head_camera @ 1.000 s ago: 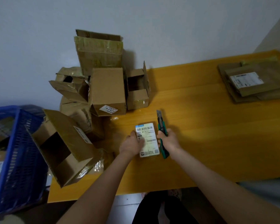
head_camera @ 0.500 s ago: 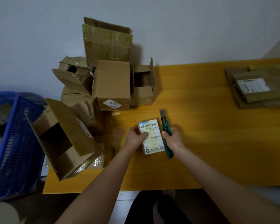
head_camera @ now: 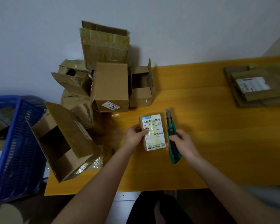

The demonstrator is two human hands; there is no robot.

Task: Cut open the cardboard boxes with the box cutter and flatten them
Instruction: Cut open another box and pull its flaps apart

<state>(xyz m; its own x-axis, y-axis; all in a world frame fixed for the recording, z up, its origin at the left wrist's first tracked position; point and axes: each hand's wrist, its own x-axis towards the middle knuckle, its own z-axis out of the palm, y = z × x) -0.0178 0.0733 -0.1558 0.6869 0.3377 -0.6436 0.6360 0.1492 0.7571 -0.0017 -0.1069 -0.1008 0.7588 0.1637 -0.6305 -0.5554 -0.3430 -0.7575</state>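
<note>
Head camera, looking down: the left hand (head_camera: pixel 135 135) holds a small labelled box (head_camera: pixel 153 133) lying on the yellow tabletop (head_camera: pixel 217 135), fingers curled round its left edge, their tips hidden beneath it. The right hand (head_camera: pixel 183 143) has its fingers wrapped round the green box cutter (head_camera: pixel 173 138), blade out and pointing away, just beside the box's right edge; whether it touches the cardboard, I can't tell. Glare on the tape blots out part of the label. A pile of opened boxes (head_camera: pixel 110 88) crowds the tabletop's left end. Flattened cardboard (head_camera: pixel 255 89) lies blurred far right, and a blue crate (head_camera: pixel 18 143) is cut off at the left.
</note>
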